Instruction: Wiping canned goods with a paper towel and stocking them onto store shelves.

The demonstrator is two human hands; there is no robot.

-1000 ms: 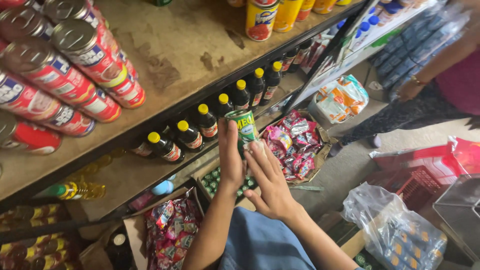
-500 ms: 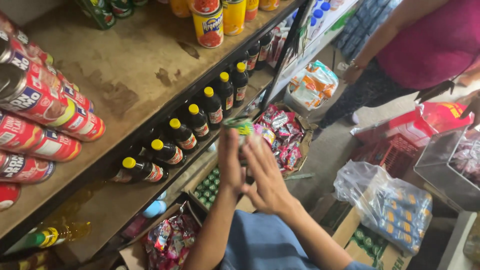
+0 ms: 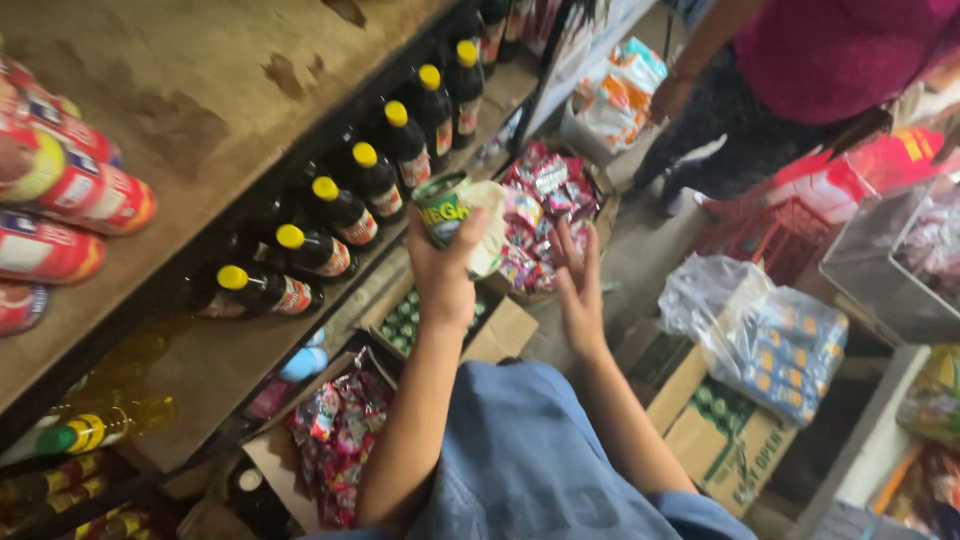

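My left hand [image 3: 442,282] is raised in front of the shelves and grips a green-labelled tin can [image 3: 440,205] together with a white cloth [image 3: 490,228] pressed against the can's right side. My right hand [image 3: 578,290] hangs a little to the right of the can, fingers spread, holding nothing and not touching it. Just left of the can, a row of dark bottles with yellow caps [image 3: 340,215] lies on the middle shelf. Below my left hand an open cardboard box holds several green cans [image 3: 400,318].
Red tin cans [image 3: 70,200] lie on the upper wooden shelf [image 3: 220,90]. Boxes of red snack packets [image 3: 535,210] sit on the floor. Another person in a magenta top [image 3: 830,60] stands at upper right near a red crate [image 3: 770,232], a plastic bag of blue packets [image 3: 770,335] and a cardboard box [image 3: 720,440].
My right hand has come off the can and opened to its right. My left hand keeps the can and cloth. The view has swung right and down.
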